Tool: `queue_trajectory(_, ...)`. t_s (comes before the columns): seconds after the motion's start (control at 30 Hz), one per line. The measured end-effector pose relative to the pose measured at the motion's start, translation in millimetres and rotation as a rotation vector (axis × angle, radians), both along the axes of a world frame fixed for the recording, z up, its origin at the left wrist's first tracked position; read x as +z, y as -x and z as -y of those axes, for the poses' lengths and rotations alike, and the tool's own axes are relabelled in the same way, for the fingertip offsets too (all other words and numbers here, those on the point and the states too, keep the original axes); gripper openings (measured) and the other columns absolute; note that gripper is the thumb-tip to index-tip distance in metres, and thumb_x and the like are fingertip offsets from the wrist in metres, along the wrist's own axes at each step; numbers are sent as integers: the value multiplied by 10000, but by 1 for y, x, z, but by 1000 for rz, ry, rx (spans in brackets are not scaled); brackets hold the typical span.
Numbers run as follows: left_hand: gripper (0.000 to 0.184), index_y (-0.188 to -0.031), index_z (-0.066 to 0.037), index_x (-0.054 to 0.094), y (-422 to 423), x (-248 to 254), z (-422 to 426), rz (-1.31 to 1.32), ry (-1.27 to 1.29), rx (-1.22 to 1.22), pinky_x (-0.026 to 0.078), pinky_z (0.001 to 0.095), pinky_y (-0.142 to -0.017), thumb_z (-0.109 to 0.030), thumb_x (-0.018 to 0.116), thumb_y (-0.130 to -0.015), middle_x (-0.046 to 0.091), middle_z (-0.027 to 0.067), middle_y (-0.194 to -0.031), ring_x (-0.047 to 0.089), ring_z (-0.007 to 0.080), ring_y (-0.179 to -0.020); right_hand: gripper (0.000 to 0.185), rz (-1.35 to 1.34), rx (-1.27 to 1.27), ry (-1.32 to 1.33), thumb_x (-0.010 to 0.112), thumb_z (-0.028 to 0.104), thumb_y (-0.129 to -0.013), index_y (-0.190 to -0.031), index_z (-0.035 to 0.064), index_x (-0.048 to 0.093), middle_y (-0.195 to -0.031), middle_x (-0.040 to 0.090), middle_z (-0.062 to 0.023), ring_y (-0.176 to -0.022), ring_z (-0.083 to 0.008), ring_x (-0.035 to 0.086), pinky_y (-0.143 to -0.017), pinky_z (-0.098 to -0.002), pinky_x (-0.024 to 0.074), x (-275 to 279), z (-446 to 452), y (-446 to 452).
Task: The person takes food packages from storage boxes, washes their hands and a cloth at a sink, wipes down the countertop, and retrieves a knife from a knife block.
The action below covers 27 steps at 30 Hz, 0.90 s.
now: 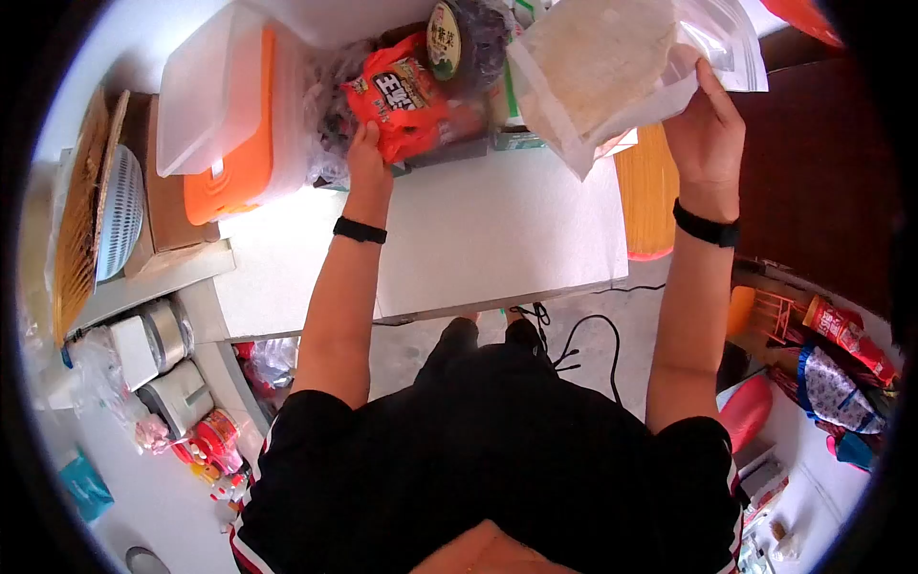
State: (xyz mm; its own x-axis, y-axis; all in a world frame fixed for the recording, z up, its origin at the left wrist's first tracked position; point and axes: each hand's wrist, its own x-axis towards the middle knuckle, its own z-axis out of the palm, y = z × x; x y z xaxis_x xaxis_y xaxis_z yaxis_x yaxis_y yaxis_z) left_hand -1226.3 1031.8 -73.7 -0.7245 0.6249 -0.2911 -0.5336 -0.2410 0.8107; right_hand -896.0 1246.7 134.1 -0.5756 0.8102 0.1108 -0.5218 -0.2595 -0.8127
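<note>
My left hand [367, 153] has its fingers closed on the lower left edge of a red snack packet [400, 96] with white and black lettering. At the upper right, my right hand [706, 134] grips the edge of a clear zip bag [598, 67] with something flat and tan inside. The bag is lifted at a tilt, hiding part of the things behind it. Just beyond the red packet sits a dark round package [469, 43] with an oval label. Crumpled clear plastic [325, 105] lies left of the packet.
A white table [497, 220] spans the middle. On its left stand a clear box with an orange lid [229, 187], cardboard [163, 230] and a light blue basket [121, 210]. A yellow-brown wooden surface [645, 191] is at right. Black cables [598, 325] trail on the floor.
</note>
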Motion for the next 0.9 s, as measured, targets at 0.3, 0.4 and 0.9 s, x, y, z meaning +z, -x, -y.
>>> queue_trajectory(0.3,385,-1380,7,463,7,-7,3,27,-64,-33,492,412,-1015,-158,475,-1032,572,119,-1320,585,262,-1174,372,31,-129,80,539,235,-979,-1303,52,553,-1298,601,-69,-1237,-237,521,-1067,-418,363,-1,-18,-12)
queue_trajectory(0.4,381,-1373,5,470,8,-11,4,44,-89,-35,492,411,-1013,-155,484,-1028,575,119,-1316,584,261,-1175,382,41,-191,93,525,246,-978,-1306,53,550,-1284,606,-71,-1215,-242,529,-1031,-411,381,3,-20,-12)
queue_trajectory(0.9,295,-1183,25,619,9,13,-8,-718,377,93,447,364,-978,-180,580,-974,613,131,-1211,580,269,-1126,409,65,-167,145,487,254,-975,-1325,44,522,-1285,596,-86,-1211,-269,527,-980,-441,416,-13,-34,-14)
